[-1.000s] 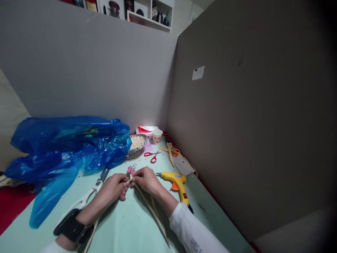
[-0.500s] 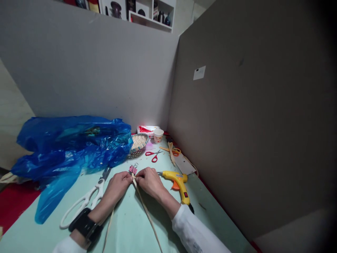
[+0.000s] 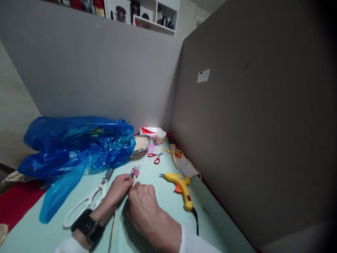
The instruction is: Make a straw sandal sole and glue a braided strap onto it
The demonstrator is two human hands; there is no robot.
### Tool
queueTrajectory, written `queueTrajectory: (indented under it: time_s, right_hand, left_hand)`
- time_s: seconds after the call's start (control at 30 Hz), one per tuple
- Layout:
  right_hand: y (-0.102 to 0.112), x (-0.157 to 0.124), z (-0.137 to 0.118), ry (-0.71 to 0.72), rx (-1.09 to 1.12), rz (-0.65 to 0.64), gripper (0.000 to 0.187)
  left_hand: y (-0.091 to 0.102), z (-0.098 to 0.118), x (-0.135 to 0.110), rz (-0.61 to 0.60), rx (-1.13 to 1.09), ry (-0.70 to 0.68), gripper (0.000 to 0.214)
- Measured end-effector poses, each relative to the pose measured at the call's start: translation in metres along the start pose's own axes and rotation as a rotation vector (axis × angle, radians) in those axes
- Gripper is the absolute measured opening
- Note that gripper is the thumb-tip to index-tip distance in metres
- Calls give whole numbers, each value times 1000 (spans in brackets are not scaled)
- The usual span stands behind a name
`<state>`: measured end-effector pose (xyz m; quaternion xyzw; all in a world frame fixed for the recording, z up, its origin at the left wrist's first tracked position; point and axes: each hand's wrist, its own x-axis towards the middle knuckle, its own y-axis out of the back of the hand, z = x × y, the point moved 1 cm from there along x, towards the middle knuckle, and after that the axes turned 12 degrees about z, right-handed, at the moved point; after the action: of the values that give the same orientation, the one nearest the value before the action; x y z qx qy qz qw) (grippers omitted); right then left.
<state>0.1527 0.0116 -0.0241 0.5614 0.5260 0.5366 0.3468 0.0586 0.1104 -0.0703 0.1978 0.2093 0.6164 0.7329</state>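
Here, left fingers (image 3: 127,177) pinch a strip (image 3: 134,179), right fingers' (image 3: 134,190) grip unclear, glue gun (image 3: 187,197) label (image 3: 182,179) unreadable

Mint-green table (image 3: 168,195) bearing blue bag (image 3: 79,142), white scissors (image 3: 103,185), red scissors (image 3: 159,155), glue gun (image 3: 183,182)

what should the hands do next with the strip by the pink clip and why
Probably draw the pale strip snug with the right hand while the left hand steadies it: the strip runs from the pink clip to the two hands, set close together, and the clip seems to hold its far end. Their exact grip is hidden, so this is tentative.
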Motion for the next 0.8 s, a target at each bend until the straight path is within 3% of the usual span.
queueTrajectory:
  time_s: [0.23, 0.3, 0.47, 0.6, 0.8]
  right_hand:
    - [-6, -2, -15, 68, 25, -24, 11]
    - [1, 2, -9, 45, 52, -22, 9]
    - [14, 19, 28, -158, 120, 46, 28]
    - [5, 32, 48, -195, 259, -80, 23]
    - [-3, 44, 52, -205, 395, -208, 26]
  left_hand:
    - [2, -11, 3, -70, -103, 65, 32]
    - [2, -11, 2, -80, -107, 90, 31]
    - [5, -5, -1, -128, -81, 158, 32]
    - [8, 1, -4, -162, -40, 177, 32]
    - [9, 4, -6, -185, 27, 131, 31]
